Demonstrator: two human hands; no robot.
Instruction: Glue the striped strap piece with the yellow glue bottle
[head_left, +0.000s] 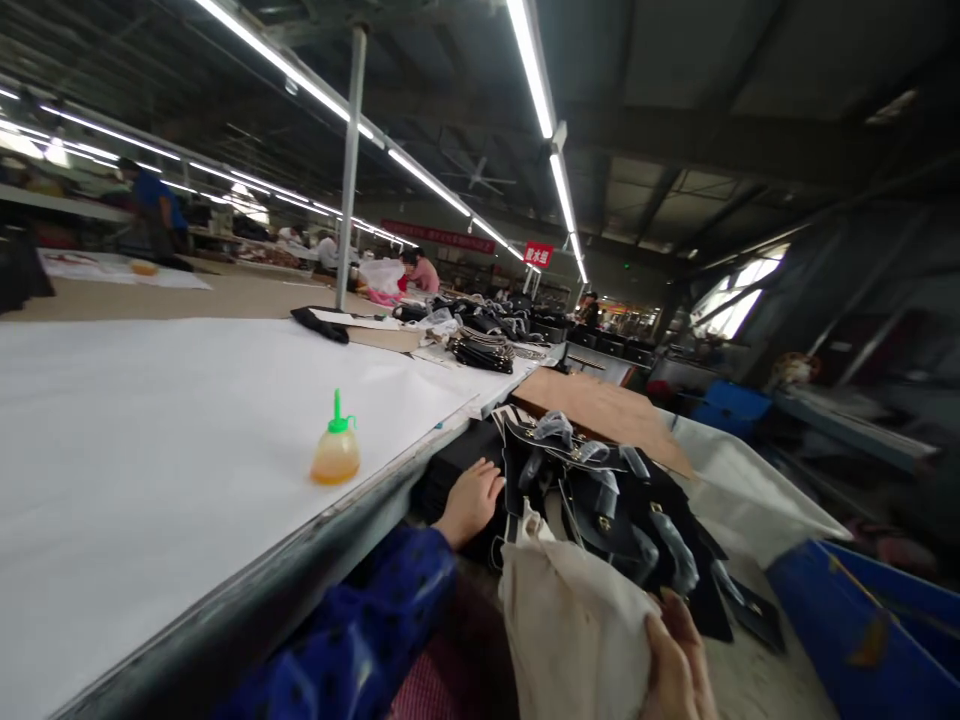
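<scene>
My left hand [471, 503], in a blue dotted sleeve, reaches below the table edge and rests with curled fingers on the side of a pile of black leather bags [600, 490] with metal fittings. My right hand [679, 660], at the bottom of the view, grips a cream cloth bag [570, 620] that hangs in front of the black bags. A small orange bottle with a green nozzle [336, 447] stands upright on the white table [150, 430], to the left of my left hand.
A brown cardboard sheet [600, 405] lies beyond the black bags. A blue bin [870, 620] stands at the lower right. More black goods [480, 345] are piled farther along the table. Other people work at distant tables on the left.
</scene>
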